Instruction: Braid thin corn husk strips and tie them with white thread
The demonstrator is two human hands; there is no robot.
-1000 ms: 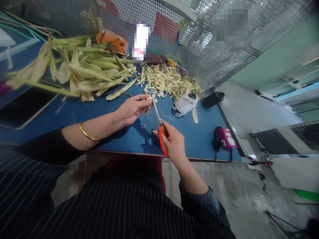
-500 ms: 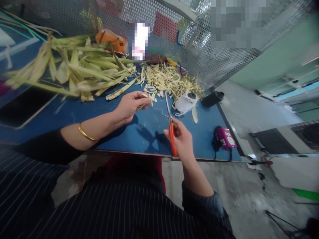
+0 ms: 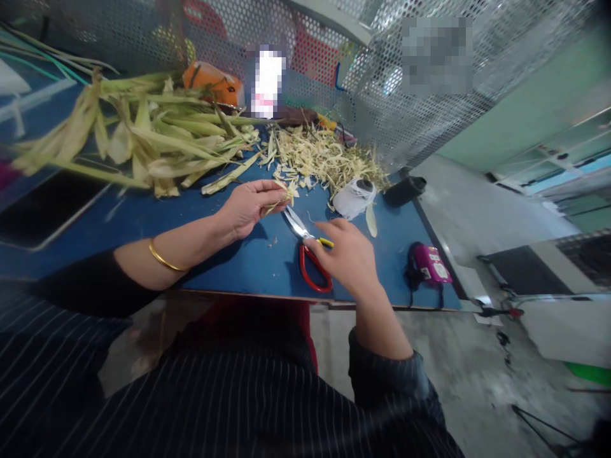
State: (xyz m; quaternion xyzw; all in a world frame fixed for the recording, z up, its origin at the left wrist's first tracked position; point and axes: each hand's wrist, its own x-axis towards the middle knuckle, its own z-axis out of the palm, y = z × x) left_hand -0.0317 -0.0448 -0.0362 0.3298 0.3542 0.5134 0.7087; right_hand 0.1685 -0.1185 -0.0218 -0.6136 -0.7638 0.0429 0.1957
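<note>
Between the thumb and fingertips of my left hand [image 3: 248, 207] is a small bunch of pale corn husk strips [image 3: 287, 188]. My right hand [image 3: 347, 254] is at the scissors [image 3: 312, 264], its fingers stretched out and its thumb by the pivot. The scissors have red handles with some yellow, lie low at the blue table, and point their blades toward my left fingertips. A heap of cut husk pieces [image 3: 319, 152] lies just beyond my hands. To the left is a pile of long green-yellow corn husks [image 3: 167, 130].
A white thread spool [image 3: 354, 198] and a black cylinder [image 3: 405, 191] stand right of the heap. A purple box-like item with black straps [image 3: 432, 263] lies near the table's right edge. At left is a dark-screened device [image 3: 48, 207]. A perforated metal screen [image 3: 310, 57] rises behind.
The scissors have swung from upright in my right grip to lying tilted left, blades nearer my left hand. My right fingers have straightened off the handles. My left hand stays almost in place.
</note>
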